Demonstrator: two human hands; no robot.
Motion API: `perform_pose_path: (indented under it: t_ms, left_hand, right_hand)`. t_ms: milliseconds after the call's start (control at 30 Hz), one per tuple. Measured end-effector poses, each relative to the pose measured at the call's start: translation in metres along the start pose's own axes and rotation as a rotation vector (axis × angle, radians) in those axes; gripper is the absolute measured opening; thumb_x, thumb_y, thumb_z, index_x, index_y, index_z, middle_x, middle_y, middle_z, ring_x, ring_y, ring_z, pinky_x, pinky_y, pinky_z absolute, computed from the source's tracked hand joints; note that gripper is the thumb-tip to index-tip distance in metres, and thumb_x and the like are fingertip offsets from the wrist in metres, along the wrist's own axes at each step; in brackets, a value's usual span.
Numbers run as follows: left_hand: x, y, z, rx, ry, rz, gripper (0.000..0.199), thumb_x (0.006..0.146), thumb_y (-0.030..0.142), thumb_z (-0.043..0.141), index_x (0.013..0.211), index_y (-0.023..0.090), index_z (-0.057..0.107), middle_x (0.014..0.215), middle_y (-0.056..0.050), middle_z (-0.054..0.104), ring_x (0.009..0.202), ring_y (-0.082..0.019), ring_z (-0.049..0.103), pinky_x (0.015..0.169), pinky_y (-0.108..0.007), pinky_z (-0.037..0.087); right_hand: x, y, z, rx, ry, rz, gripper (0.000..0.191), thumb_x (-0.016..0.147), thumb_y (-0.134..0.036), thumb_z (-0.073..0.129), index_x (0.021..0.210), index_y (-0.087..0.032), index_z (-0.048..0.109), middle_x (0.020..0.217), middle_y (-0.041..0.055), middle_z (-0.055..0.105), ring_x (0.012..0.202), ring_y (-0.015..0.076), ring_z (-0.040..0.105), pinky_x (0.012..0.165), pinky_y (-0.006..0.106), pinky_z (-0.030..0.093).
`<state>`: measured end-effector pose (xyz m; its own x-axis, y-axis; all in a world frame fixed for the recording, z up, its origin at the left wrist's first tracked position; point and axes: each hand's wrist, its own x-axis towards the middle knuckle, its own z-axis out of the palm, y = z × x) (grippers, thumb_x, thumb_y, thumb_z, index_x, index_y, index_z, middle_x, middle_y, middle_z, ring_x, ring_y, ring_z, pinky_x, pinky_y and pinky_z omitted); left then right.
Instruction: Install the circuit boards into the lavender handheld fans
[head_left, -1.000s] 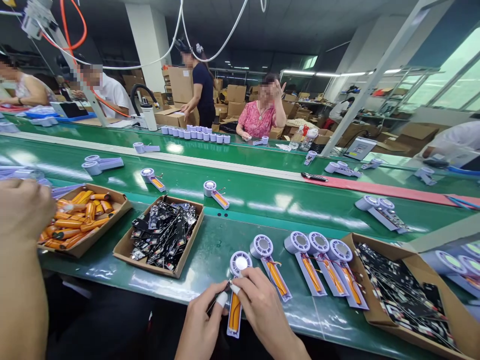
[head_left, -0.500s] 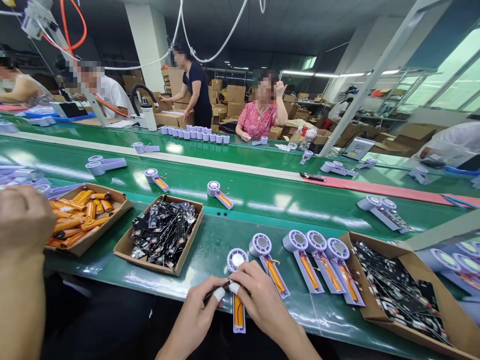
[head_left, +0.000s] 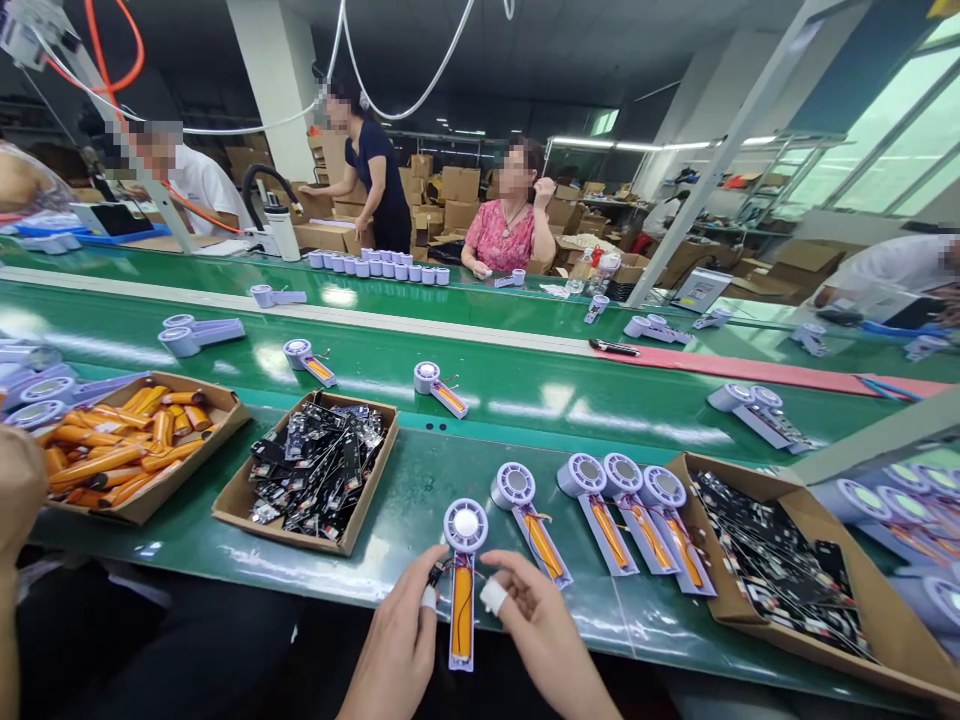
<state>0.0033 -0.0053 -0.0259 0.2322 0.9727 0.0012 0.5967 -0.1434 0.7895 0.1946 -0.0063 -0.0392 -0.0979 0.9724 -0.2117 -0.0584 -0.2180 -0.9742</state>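
In the head view, an unclosed handheld fan (head_left: 465,525) with a pale purple round head points toward me, its handle over the table's front edge. An orange battery (head_left: 463,612) with a thin dark wire lies in the handle. My left hand (head_left: 405,625) is beside the handle's left side, thumb and forefinger closed on a small dark wire end (head_left: 436,572) near the fan's neck. To the right of the handle, my right hand (head_left: 536,620) has its fingers curved and thumb apart from the forefinger, close to thin wires. White covers sit on both thumbs.
Cardboard trays hold orange batteries (head_left: 244,415) and black circuit boards (head_left: 322,470); another board tray (head_left: 787,570) stands right. Several unclosed fans (head_left: 604,530) lie between. Behind runs a green conveyor (head_left: 360,360) carrying fans. A co-worker's arm (head_left: 16,520) reaches in at left; other people sit opposite.
My hands have moved apart from over the fan's neck to either side, uncovering the battery and wires. The co-worker's arm at left has shifted toward the view's edge.
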Motion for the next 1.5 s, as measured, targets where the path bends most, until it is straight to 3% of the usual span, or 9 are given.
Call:
perform_pose_path:
  t_ms: [100,200,333,467,667,900,1033,1200,1500]
  left_hand:
    - [-0.001,0.005,-0.003,0.143,-0.067,0.023,0.056,0.087,0.005,0.031,0.133,0.029,0.052,0.108,-0.008,0.064,0.096,-0.020,0.067,0.083,-0.031,0.054]
    - [-0.003,0.009,-0.004,0.289,-0.091,0.052,0.060,0.086,0.003,0.030,0.132,0.031,0.054,0.101,-0.007,0.062,0.077,-0.019,0.069,0.069,-0.027,0.055]
    - [-0.006,0.011,-0.003,0.380,-0.081,0.075,0.065,0.083,0.000,0.032,0.134,0.035,0.053,0.104,-0.008,0.061,0.080,-0.018,0.070,0.068,-0.025,0.054]
    - [-0.006,0.012,-0.003,0.218,-0.022,0.093,0.060,0.085,0.003,0.033,0.135,0.032,0.052,0.102,-0.007,0.066,0.082,-0.017,0.070,0.073,-0.025,0.056]
    - [-0.008,0.004,0.003,-0.196,0.162,-0.066,0.042,0.091,0.030,0.045,0.132,0.022,0.050,0.107,-0.011,0.073,0.087,-0.023,0.072,0.073,-0.032,0.058]
    - [-0.011,0.008,0.006,-0.420,0.116,-0.211,0.032,0.092,0.035,0.042,0.120,0.020,0.048,0.105,-0.010,0.074,0.068,-0.018,0.070,0.067,-0.030,0.057]
    - [-0.011,0.017,0.005,-0.442,0.129,-0.205,0.025,0.091,0.035,0.045,0.109,0.021,0.058,0.103,-0.008,0.074,0.073,-0.019,0.071,0.064,-0.026,0.056]
    - [-0.014,0.018,0.012,-0.331,0.252,-0.105,0.026,0.091,0.032,0.049,0.108,0.022,0.066,0.108,-0.009,0.074,0.091,-0.022,0.070,0.078,-0.028,0.056]
    - [-0.017,0.020,0.006,-0.189,0.294,-0.022,0.036,0.091,0.046,0.049,0.108,0.024,0.072,0.107,-0.011,0.076,0.096,-0.027,0.072,0.083,-0.031,0.058]
  right_hand:
    - [0.006,-0.012,-0.008,0.170,-0.057,0.071,0.023,0.085,-0.036,0.064,0.100,-0.019,0.071,0.078,0.0018,0.064,0.068,0.0130,0.056,0.066,0.025,0.046]
    - [0.008,-0.027,-0.008,0.084,-0.143,-0.005,0.018,0.083,-0.032,0.068,0.096,-0.021,0.073,0.092,0.0051,0.068,0.084,0.0177,0.062,0.077,0.028,0.048]
    - [0.008,-0.037,0.001,-0.277,-0.135,-0.278,0.018,0.090,-0.024,0.058,0.099,-0.025,0.073,0.099,0.0048,0.067,0.094,0.0191,0.062,0.085,0.030,0.047]
    - [0.008,-0.041,0.011,-0.465,-0.107,-0.439,0.022,0.091,-0.018,0.054,0.098,-0.025,0.073,0.098,0.0046,0.064,0.090,0.0174,0.061,0.080,0.027,0.047]
    - [0.010,-0.047,0.026,-0.368,-0.049,-0.347,0.016,0.089,-0.020,0.057,0.088,-0.022,0.072,0.085,0.0031,0.065,0.078,0.0168,0.060,0.070,0.025,0.047]
    - [0.009,-0.042,0.029,-0.602,-0.009,-0.355,0.018,0.089,-0.011,0.052,0.087,-0.021,0.067,0.084,0.0026,0.061,0.077,0.0177,0.056,0.067,0.026,0.043]
    - [0.006,-0.042,0.031,-0.813,-0.014,-0.388,0.020,0.088,-0.008,0.050,0.090,-0.022,0.065,0.089,0.0038,0.059,0.085,0.0210,0.056,0.073,0.031,0.044]
    - [0.004,-0.041,0.033,-1.033,0.003,-0.452,0.022,0.087,-0.005,0.048,0.089,-0.022,0.061,0.089,0.0038,0.057,0.083,0.0224,0.054,0.070,0.033,0.043]
    - [0.004,-0.034,0.046,-0.951,0.117,-0.617,0.024,0.090,-0.009,0.040,0.082,-0.020,0.060,0.080,0.0070,0.058,0.071,0.0238,0.054,0.062,0.036,0.043]
